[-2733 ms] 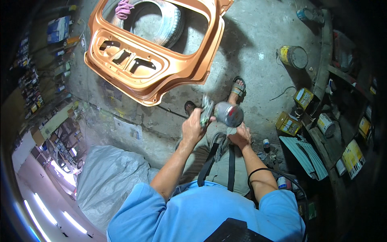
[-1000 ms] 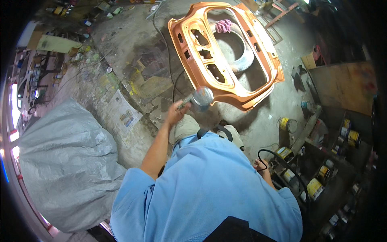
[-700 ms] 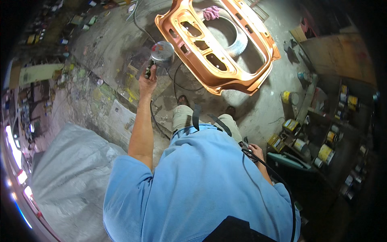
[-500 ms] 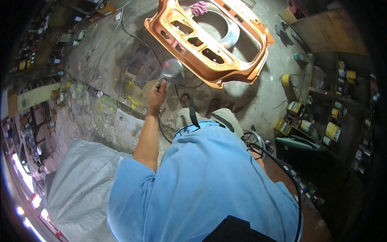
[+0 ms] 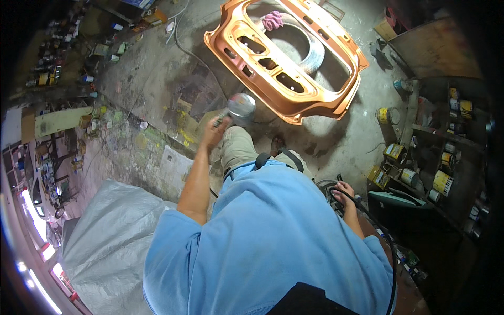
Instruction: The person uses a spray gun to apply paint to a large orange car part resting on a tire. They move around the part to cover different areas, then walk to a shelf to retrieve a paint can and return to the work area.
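My left hand (image 5: 214,132) is closed round the handle of what looks like a spray gun with a round silver cup (image 5: 242,107). The cup hangs over the floor in front of my left leg, apart from the panel and slightly blurred. Beyond it lies an orange car tailgate panel (image 5: 294,103) with a large window opening and several cut-outs. Through that opening shows a tyre (image 5: 314,56) with a pink cloth (image 5: 272,21) on it. Low at my right side, my right hand (image 5: 344,193) has its fingers round a black hose (image 5: 374,218).
Shelves with paint cans (image 5: 443,182) stand on my right, and a yellow-labelled can (image 5: 388,116) is on the floor beside them. A grey sheet (image 5: 113,247) covers something at my left. A thin hose (image 5: 195,55) trails across the concrete floor (image 5: 152,68).
In the picture, the panel and floor have shifted right and down. My left leg has come forward under the silver cup. My right hand has come out from beside my body with the black hose.
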Demonstrator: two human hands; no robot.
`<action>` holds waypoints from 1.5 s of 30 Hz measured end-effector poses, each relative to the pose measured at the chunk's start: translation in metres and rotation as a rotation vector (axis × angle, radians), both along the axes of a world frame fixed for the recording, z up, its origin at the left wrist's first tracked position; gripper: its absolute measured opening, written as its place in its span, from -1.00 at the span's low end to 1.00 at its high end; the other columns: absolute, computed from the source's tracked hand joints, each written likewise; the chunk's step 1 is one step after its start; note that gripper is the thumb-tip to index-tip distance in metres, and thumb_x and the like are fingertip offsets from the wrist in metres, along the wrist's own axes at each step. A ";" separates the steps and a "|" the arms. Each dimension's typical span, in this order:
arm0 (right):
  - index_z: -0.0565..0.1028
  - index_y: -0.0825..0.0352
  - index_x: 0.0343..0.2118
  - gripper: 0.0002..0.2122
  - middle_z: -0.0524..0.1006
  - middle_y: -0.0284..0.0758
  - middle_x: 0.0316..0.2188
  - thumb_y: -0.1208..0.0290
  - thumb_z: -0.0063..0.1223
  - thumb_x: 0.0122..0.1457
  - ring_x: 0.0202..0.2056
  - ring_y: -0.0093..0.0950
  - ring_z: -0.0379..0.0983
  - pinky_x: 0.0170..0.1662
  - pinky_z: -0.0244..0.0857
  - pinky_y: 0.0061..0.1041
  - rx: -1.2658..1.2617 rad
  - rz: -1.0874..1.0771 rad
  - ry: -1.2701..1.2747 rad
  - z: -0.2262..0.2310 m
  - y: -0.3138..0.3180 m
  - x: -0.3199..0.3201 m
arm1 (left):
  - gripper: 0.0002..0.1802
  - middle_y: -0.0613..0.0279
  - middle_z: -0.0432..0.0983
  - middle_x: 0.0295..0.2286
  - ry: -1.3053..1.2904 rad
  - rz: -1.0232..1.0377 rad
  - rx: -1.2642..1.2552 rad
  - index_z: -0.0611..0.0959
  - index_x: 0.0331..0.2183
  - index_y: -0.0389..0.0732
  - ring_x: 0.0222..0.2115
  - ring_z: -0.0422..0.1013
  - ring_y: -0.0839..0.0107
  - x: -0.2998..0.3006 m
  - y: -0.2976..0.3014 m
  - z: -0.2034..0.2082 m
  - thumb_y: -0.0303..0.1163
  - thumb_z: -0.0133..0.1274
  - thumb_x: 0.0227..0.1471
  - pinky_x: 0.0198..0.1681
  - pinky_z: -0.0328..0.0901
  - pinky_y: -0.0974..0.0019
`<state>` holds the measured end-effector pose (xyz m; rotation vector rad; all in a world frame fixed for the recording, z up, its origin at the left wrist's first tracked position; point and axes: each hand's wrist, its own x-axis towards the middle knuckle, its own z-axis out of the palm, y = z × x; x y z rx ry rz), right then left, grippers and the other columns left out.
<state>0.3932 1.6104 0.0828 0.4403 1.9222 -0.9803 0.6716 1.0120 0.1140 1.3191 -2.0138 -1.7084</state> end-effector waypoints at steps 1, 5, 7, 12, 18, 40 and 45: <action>0.51 0.31 0.12 -0.64 0.64 -0.31 -0.12 0.34 0.16 0.29 -0.35 -0.54 0.58 -0.40 0.41 -0.61 0.029 -0.018 0.011 -0.003 0.001 0.005 | -0.41 0.11 0.58 -0.50 -0.056 0.017 -0.101 0.70 -0.24 -0.30 -0.48 0.44 0.33 0.005 -0.032 0.003 0.14 0.20 0.18 -0.33 0.36 0.25; 0.54 0.25 0.05 -0.67 0.62 -0.38 -0.25 0.26 0.20 0.27 -0.41 -0.51 0.57 -0.46 0.39 -0.53 0.118 -0.104 -0.130 0.007 0.017 0.046 | -0.41 0.33 0.47 -0.58 -0.003 0.245 -0.407 0.63 -0.42 -0.27 -0.54 0.36 0.47 0.010 -0.139 0.013 0.16 0.18 0.19 -0.43 0.28 0.33; 0.55 0.22 0.03 -0.68 0.61 -0.40 -0.28 0.26 0.20 0.26 -0.44 -0.52 0.56 -0.49 0.36 -0.52 0.118 -0.131 -0.137 0.013 0.007 0.073 | -0.30 0.13 0.55 -0.58 -0.095 0.316 -0.448 0.64 -0.39 -0.37 -0.51 0.48 0.26 0.010 -0.185 0.017 0.22 0.17 0.16 -0.35 0.37 0.21; 0.55 0.22 0.03 -0.68 0.61 -0.39 -0.27 0.30 0.24 0.24 -0.48 -0.54 0.54 -0.54 0.28 -0.54 0.246 -0.190 -0.116 0.018 -0.090 0.138 | -0.35 0.26 0.51 -0.61 -0.108 0.193 -0.170 0.65 -0.42 -0.28 -0.57 0.40 0.42 0.003 -0.224 0.003 0.23 0.20 0.14 -0.43 0.33 0.25; 0.49 0.38 0.11 -0.59 0.62 -0.22 -0.10 0.32 0.24 0.26 -0.33 -0.42 0.64 -0.36 0.39 -0.52 0.043 -0.002 -0.181 0.025 -0.205 0.185 | -0.52 0.39 0.56 -0.53 0.002 -0.224 0.563 0.71 -0.24 -0.15 -0.54 0.40 0.60 0.017 -0.181 -0.036 0.12 0.20 0.20 -0.50 0.28 0.41; 0.60 0.42 -0.02 -0.66 0.64 -0.25 -0.25 0.32 0.24 0.22 -0.35 -0.43 0.54 -0.32 0.44 -0.43 -0.020 -0.145 -0.163 -0.012 -0.437 0.123 | -0.34 0.34 0.53 -0.60 -0.077 -0.267 0.194 0.68 -0.32 -0.18 -0.71 0.29 0.58 0.002 -0.497 0.043 0.29 -0.03 0.25 -0.67 0.16 0.41; 0.53 0.33 0.11 -0.59 0.65 -0.33 -0.15 0.28 0.25 0.25 -0.30 -0.50 0.59 -0.32 0.41 -0.46 -0.059 -0.063 -0.031 0.015 -0.546 0.057 | -0.43 0.36 0.49 -0.61 -0.055 -0.245 0.040 0.61 -0.45 -0.22 -0.62 0.36 0.57 -0.038 -0.550 0.032 0.14 0.07 0.27 -0.55 0.22 0.39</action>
